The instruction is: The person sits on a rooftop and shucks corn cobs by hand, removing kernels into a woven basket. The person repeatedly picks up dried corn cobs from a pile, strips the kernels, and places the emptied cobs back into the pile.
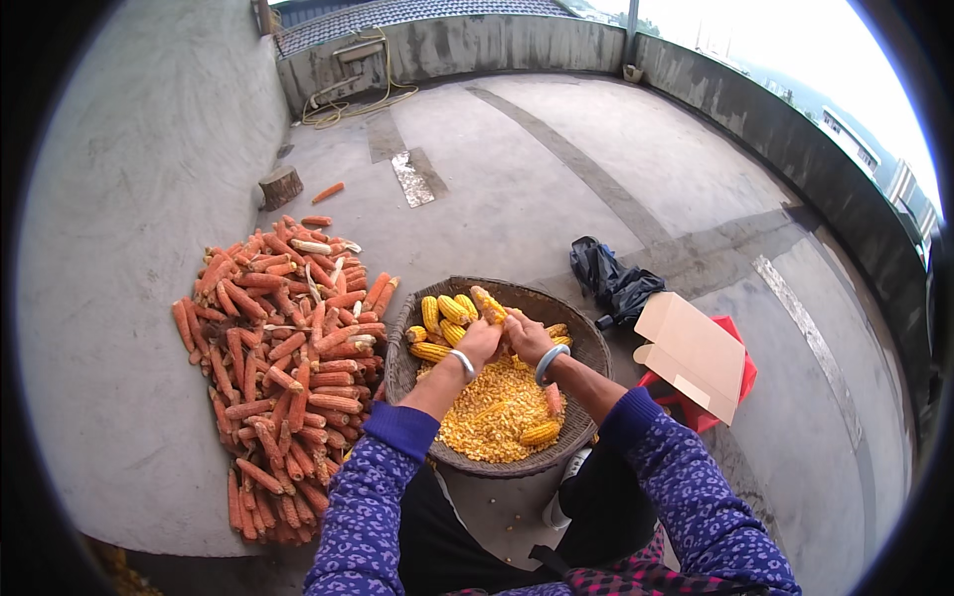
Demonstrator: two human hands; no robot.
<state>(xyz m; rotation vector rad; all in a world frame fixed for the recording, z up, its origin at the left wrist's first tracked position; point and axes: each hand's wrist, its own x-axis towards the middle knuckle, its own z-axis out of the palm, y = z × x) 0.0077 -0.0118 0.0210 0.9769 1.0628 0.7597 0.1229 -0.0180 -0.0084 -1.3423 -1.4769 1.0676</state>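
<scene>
A partly shelled ear of corn (488, 304) is gripped between my left hand (478, 343) and my right hand (528, 339), its tip pointing up and away. Both hands are above a round woven basket (592, 376). Loose yellow kernels (492, 425) cover much of the basket's near side. Several whole yellow ears (452, 311) lie at its far left, partly behind my left hand. One more ear (540, 433) rests on the kernels at the near right. A stripped reddish cob (553, 400) leans beside my right wrist. My fingers hide the lower end of the held ear.
A large heap of stripped red cobs (291, 372) lies left of the basket. Beyond it are a short log (281, 188) and a stray cob (328, 192). To the right are a crumpled black bundle (615, 279) and an opened cardboard box (693, 354) on a red stool (747, 372).
</scene>
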